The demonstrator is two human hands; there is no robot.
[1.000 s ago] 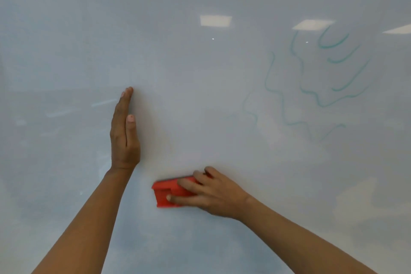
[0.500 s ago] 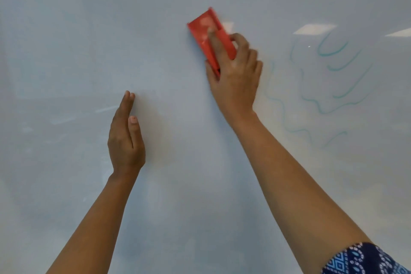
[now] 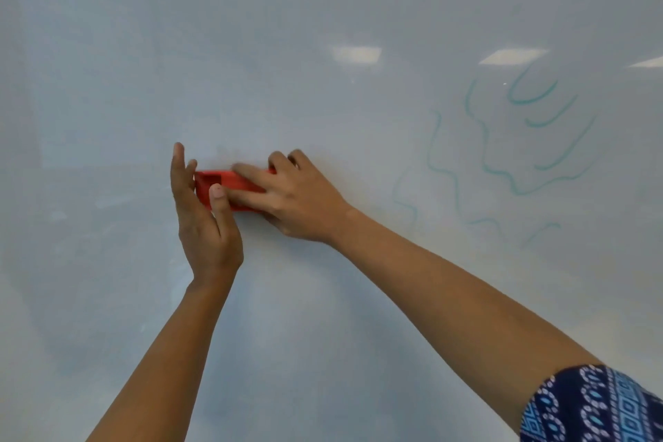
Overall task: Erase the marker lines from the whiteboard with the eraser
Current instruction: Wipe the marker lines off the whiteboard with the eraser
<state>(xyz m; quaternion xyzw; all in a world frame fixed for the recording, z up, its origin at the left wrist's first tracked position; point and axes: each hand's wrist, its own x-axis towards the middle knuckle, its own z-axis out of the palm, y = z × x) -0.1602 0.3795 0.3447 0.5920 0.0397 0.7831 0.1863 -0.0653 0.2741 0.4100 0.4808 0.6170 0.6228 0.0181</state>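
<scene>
In the head view, a big shiny white whiteboard (image 3: 305, 316) fills almost everything. The right hand (image 3: 301, 201) holds a red plastic block eraser (image 3: 206, 190) flat on the board, near the middle. Its fingers are spread over the front of the eraser and its thumb is tucked under it.

The left hand (image 3: 204, 222) stands on its edge at the left end of the eraser. Its fingers point straight up, close together. Its thumb lies across the front of the eraser, but I cannot tell if it really presses on it.

On the right side of the board are wavy blue-green marker lines (image 3: 531, 102). The top ones are bold. The low ones nearer the middle look pale and broken, as if partly rubbed. The eraser is well apart from all of them, off to their left.

The left and middle of the board show only faint cloudy smears, so I think that part is done. The lines on the right are what is left, so the job looks partway through.

A blue patterned sleeve (image 3: 592, 405) shows at the near right corner.
</scene>
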